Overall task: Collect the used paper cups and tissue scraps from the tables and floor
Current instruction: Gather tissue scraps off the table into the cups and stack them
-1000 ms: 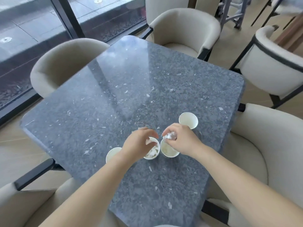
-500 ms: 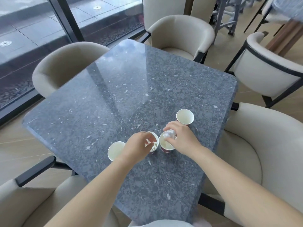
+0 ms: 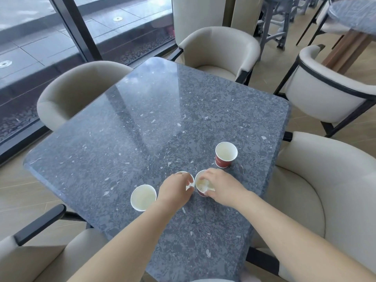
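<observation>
Four paper cups, white inside and red outside, stand on the near part of the grey speckled table (image 3: 142, 119). One empty cup (image 3: 143, 197) is at the left and another empty cup (image 3: 226, 154) is at the right. Between them stand two cups side by side. My left hand (image 3: 175, 191) curls over the left middle cup (image 3: 184, 173) and hides most of it; a white tissue scrap (image 3: 190, 185) shows at my fingertips. My right hand (image 3: 222, 186) wraps round the right middle cup (image 3: 200, 192), which holds a crumpled tissue (image 3: 203, 183).
Beige armchairs surround the table: one at the far left (image 3: 81, 88), one at the back (image 3: 219, 49), one at the right (image 3: 325, 180), one at the near left (image 3: 50, 261). A glass wall (image 3: 40, 47) runs along the left. Another chair (image 3: 329, 92) and table (image 3: 354, 15) stand at the back right.
The tissue wad my right hand pinched above the cup now lies inside it, and that hand has dropped onto the cup. My left hand stays on its cup.
</observation>
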A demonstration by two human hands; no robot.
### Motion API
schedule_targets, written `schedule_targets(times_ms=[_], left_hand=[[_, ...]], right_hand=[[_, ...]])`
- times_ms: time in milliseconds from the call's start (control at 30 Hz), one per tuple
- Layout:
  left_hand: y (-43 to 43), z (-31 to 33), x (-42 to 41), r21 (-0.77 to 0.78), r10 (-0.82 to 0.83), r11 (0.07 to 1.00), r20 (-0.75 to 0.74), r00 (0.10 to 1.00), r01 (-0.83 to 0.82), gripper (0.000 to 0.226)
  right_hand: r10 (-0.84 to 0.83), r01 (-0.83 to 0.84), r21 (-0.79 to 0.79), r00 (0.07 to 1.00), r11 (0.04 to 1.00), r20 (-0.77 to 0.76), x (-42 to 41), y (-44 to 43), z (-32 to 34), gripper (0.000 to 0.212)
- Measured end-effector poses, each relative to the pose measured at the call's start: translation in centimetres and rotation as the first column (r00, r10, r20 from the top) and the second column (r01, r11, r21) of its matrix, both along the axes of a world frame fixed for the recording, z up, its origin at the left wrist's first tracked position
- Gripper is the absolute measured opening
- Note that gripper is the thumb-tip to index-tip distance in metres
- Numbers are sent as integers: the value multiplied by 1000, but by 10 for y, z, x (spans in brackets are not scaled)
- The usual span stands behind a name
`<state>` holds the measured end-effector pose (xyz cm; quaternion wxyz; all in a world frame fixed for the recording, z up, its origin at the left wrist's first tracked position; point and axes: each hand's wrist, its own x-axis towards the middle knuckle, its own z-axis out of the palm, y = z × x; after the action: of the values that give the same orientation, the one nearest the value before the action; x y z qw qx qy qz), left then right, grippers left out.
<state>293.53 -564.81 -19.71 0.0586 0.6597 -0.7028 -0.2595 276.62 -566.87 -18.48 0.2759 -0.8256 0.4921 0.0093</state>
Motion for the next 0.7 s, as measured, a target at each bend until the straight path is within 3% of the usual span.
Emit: schedule_targets(times_ms=[200, 400, 700], left_hand=[[-1, -3, -4, 55, -46, 998, 55, 997, 43, 20], [4, -7, -1, 101, -115, 990, 152, 982, 100, 26], [12, 10, 8, -53, -131, 988, 193, 972, 144, 16]], right_hand=[[26, -27, -6, 995, 1000, -96, -1, 5, -6, 39], [-8, -2, -46, 976, 999, -217, -3, 10, -11, 24], [-98, 97, -78, 995, 992, -12, -3, 15, 3, 24]])
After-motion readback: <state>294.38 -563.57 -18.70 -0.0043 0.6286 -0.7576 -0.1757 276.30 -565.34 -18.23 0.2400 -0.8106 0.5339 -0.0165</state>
